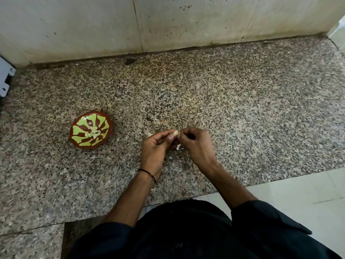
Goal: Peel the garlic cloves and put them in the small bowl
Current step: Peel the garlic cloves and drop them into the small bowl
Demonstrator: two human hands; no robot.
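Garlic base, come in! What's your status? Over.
Left hand and right hand pinch one small pale garlic clove. Round brown-and-green bowl, left on speckled granite counter, holds pale cloves. Nothing between.

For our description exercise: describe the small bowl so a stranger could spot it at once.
Start at the speckled granite counter below the pale wall. Left of the left hand sits the small bowl. It is the only round, reddish-brown thing, with yellow-green petal patches inside and pale cloves at its centre.
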